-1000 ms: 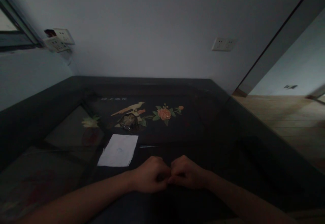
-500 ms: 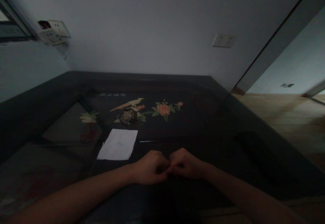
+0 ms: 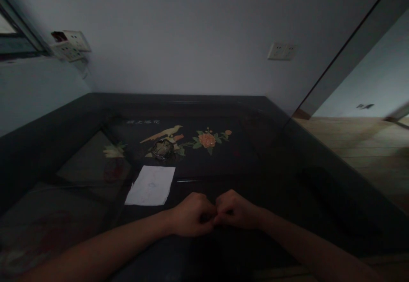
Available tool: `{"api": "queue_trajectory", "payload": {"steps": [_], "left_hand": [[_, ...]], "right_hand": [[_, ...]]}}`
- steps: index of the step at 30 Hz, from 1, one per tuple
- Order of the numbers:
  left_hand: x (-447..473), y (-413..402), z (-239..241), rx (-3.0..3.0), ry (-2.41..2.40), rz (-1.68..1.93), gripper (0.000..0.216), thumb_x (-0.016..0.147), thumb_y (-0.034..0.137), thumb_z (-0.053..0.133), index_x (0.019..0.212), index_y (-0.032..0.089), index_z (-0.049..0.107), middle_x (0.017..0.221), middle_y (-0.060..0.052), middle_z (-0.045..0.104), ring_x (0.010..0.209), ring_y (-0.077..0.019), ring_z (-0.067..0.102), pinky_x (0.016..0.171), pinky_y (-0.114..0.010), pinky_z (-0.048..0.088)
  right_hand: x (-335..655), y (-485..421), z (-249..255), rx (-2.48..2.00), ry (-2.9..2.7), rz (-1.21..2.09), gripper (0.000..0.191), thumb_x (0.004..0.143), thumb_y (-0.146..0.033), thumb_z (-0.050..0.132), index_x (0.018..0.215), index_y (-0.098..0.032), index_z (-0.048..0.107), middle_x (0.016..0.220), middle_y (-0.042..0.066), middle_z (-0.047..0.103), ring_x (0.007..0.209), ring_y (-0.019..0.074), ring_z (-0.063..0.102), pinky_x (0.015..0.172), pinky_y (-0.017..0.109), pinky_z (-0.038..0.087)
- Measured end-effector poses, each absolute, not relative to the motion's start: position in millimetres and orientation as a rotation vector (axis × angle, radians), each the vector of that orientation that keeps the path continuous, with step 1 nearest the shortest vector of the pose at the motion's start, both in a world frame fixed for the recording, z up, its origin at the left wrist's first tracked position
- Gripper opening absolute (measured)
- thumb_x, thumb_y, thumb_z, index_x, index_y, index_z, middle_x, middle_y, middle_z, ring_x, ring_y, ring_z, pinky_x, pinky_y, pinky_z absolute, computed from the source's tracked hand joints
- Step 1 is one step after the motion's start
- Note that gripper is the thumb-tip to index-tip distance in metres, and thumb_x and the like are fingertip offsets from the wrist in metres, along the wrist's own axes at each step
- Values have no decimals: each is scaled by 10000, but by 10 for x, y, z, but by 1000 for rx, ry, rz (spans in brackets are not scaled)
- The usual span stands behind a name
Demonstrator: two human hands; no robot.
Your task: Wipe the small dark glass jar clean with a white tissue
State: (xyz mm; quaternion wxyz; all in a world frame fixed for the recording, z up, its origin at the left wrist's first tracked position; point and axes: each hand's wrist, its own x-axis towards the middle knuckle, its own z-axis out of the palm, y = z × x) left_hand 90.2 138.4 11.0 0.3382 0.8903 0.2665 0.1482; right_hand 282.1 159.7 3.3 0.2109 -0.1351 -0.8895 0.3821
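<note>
My left hand (image 3: 194,214) and my right hand (image 3: 237,209) meet above the near part of a dark glossy table (image 3: 223,169). Both are closed, with curled fingers and the fingertips pressed against each other. Whatever lies between the fingers, if anything, is hidden or too dark to see. A white sheet of paper (image 3: 151,186) with a faint mark and a ragged edge lies flat to the left, beyond my left forearm. Behind the paper sits a round glass dish (image 3: 162,149), apart from both hands.
The tabletop bears a bird picture (image 3: 162,133) and an orange flower (image 3: 207,140). A dark oblong thing (image 3: 335,199) lies at the right. Wall sockets (image 3: 283,51) are behind, and more sockets (image 3: 72,45) hang at the left corner. Wooden floor (image 3: 354,145) shows at right.
The view has shifted slightly, so everything sits a little lower and further right. My hands stay closed and together, with hardly any change in their pose.
</note>
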Motion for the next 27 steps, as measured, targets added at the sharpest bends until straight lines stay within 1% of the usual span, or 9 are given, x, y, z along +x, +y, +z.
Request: {"api": "queue_trajectory", "payload": {"steps": [9, 13, 18, 22, 27], "left_hand": [[907, 1382, 123, 2309, 667, 409, 261, 780, 186, 567, 541, 169, 464, 475, 51, 413, 455, -80, 368, 487, -238, 259], [904, 1379, 111, 2276, 675, 411, 239, 769, 183, 550, 548, 174, 458, 493, 45, 429, 466, -85, 391, 488, -229, 267], [897, 1376, 108, 2280, 687, 412, 247, 775, 201, 547, 554, 175, 442, 493, 44, 418, 472, -83, 375, 505, -228, 265], [892, 1373, 103, 2322, 719, 387, 251, 790, 211, 548, 560, 172, 455, 499, 40, 437, 471, -83, 376, 505, -229, 265], [885, 1369, 88, 2336, 708, 391, 244, 799, 212, 555, 568, 166, 490, 505, 34, 480, 481, -87, 403, 514, -232, 279]], "right_hand": [[2819, 1598, 25, -373, -2466, 1040, 618, 954, -586, 340, 515, -177, 486, 494, 2, 506, 522, 113, 493, 532, 241, 355], [2816, 1593, 24, -395, -2467, 1032, 639, 953, -602, 317, 514, -173, 497, 493, 4, 504, 522, 116, 491, 528, 244, 355], [2831, 1584, 56, -433, -2473, 1033, 640, 950, -603, 322, 535, -166, 535, 515, 14, 517, 529, 118, 498, 522, 242, 352], [2834, 1589, 69, -414, -2470, 1050, 636, 955, -593, 326, 548, -161, 554, 526, 19, 536, 538, 118, 515, 534, 238, 363], [2832, 1600, 47, -380, -2454, 1074, 603, 955, -556, 385, 533, -157, 552, 515, 15, 545, 542, 116, 528, 550, 233, 374]]}}
